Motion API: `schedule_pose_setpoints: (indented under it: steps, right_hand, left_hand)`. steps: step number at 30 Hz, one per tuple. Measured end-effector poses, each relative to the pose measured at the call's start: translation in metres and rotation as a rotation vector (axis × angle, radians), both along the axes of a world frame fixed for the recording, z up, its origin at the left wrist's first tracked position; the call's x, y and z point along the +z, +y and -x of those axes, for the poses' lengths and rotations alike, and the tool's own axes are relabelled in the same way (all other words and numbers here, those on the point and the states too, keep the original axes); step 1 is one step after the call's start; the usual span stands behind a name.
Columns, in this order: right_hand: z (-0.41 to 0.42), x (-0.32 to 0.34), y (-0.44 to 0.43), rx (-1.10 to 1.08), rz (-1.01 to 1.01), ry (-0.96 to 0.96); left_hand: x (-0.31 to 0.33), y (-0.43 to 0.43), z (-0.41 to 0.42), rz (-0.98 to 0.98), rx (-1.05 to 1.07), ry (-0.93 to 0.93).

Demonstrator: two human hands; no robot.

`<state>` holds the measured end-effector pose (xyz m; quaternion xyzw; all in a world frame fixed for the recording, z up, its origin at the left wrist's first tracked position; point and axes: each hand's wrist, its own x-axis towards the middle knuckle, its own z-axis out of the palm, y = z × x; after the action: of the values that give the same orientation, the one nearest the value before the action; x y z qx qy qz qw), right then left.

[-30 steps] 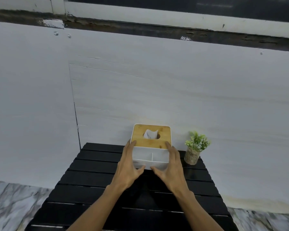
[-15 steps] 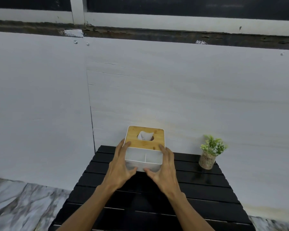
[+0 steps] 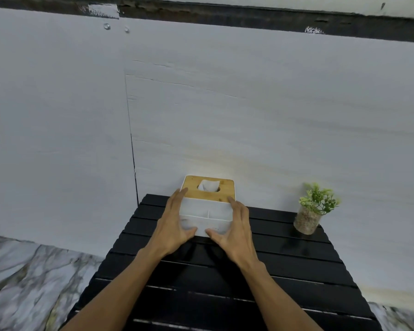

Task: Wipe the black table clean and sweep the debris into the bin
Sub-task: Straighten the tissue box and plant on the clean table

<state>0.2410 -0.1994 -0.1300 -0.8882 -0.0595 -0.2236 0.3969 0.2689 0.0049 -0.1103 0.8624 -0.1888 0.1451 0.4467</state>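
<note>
A white tissue box (image 3: 207, 216) with a bamboo lid and a tissue poking from its slot stands at the back left of the black slatted table (image 3: 285, 263). My left hand (image 3: 175, 225) clasps the box's left side, thumb on its front face. My right hand (image 3: 234, 229) clasps the right side the same way. No debris or bin shows in the head view.
A small green plant in a glass jar (image 3: 308, 217) stands at the table's back right corner. A pale wall (image 3: 249, 103) rises directly behind the table. Marble-patterned floor (image 3: 29, 278) lies to the left and at the far right.
Both hands have stayed on the tissue box, which has slid a little toward the left of the table, widening the gap to the plant. The camera view has shifted too.
</note>
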Motion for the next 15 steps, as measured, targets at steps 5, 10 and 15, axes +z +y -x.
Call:
schedule_pose_setpoints:
  steps: [5, 10, 15]
  right_hand:
    - [-0.0033, 0.0018, 0.001, -0.011, 0.008, 0.024]
    - [-0.0039, 0.003, 0.0027, -0.023, 0.018, 0.048]
    - [-0.0014, 0.0043, 0.0042, -0.034, 0.039, 0.058]
  left_hand:
    - [0.0002, 0.0005, -0.0036, -0.005, -0.001, 0.001]
    - [0.0005, 0.0005, -0.0051, 0.002, -0.003, 0.018]
    - [-0.0012, -0.0004, -0.0028, 0.009, 0.005, 0.039]
